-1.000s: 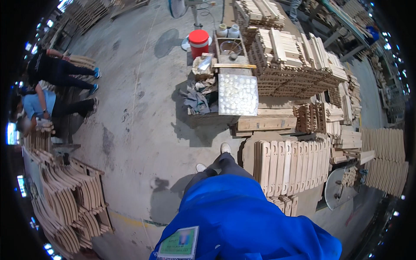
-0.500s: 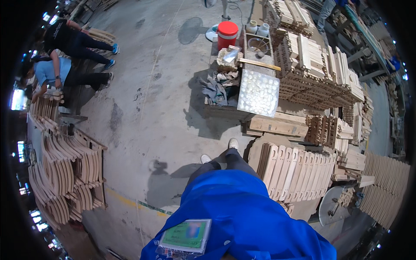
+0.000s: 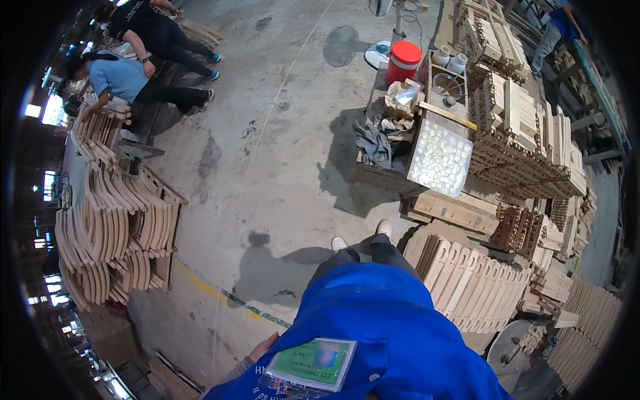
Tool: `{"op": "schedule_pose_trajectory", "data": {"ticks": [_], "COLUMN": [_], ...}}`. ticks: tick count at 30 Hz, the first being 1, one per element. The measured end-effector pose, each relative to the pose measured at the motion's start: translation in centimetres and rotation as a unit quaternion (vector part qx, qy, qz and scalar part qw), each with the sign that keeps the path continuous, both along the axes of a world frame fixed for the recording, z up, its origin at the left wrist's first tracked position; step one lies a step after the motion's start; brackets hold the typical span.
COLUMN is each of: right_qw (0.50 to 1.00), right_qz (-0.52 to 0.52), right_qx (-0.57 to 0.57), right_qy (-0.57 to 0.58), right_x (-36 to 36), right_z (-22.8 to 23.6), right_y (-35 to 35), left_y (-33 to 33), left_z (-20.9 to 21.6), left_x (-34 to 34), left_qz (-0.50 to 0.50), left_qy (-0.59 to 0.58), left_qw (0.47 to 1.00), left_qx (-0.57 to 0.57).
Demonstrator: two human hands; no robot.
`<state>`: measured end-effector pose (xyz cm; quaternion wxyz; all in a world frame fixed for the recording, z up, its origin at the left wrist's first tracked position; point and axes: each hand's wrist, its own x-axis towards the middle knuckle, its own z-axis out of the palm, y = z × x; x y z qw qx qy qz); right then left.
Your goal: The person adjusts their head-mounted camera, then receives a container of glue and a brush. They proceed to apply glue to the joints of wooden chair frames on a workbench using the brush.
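Observation:
Part of my left hand (image 3: 264,347) shows at the lower edge, beside the blue garment (image 3: 373,313) I wear. The badge (image 3: 313,363), in a clear sleeve on my front, is the nearest thing to it. Its fingers are mostly hidden by the cloth, so whether they are closed or hold anything cannot be seen. My right hand is out of the picture. To my right stands a row of pale wooden slats with slots (image 3: 470,283). Ahead, a workbench (image 3: 380,177) bears a tray of round whitish pieces (image 3: 440,157), grey rags (image 3: 373,143) and a red cooler (image 3: 404,61).
Curved wooden parts (image 3: 110,227) are stacked at the left. Two people (image 3: 120,77) bend over work at the far left; another person (image 3: 557,33) stands far right. Wood stacks (image 3: 517,127) line the right. A round metal dish (image 3: 510,353) lies lower right. A fan (image 3: 380,7) stands ahead.
The view has swung left, so the bench, stacks and people sit further right in it. My left hand has come into sight beside the badge.

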<state>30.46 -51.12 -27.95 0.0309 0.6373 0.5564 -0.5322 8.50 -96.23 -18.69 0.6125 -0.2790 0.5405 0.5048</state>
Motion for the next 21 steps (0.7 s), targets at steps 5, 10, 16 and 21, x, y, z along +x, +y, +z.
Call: {"op": "schedule_pose_trajectory", "data": {"ticks": [5, 10, 16, 21], "right_qw": [1.0, 0.998, 0.992, 0.978], "right_qz": [-0.011, -0.03, -0.056, -0.096], "right_qx": [0.018, 0.043, 0.089, 0.142], "right_qy": [0.016, 0.034, 0.071, 0.116], "right_x": [-0.7, -0.7, 0.2, -0.1], "right_z": [0.6, 1.3, 2.2, 3.3], "right_y": [0.2, -0.5, -1.8, -3.1], "left_y": [-1.5, 8.0, 14.7, 23.5], "left_z": [0.8, 2.4, 1.2, 1.2], "left_x": [-1.2, -5.5, -10.5, -14.4], "left_qz": [0.173, 0.262, 0.248, 0.112], "left_qy": [-0.115, 0.017, 0.059, 0.031], "left_qw": [0.958, 0.958, 0.955, 0.966], "left_qx": [0.195, 0.112, 0.149, 0.232]}}
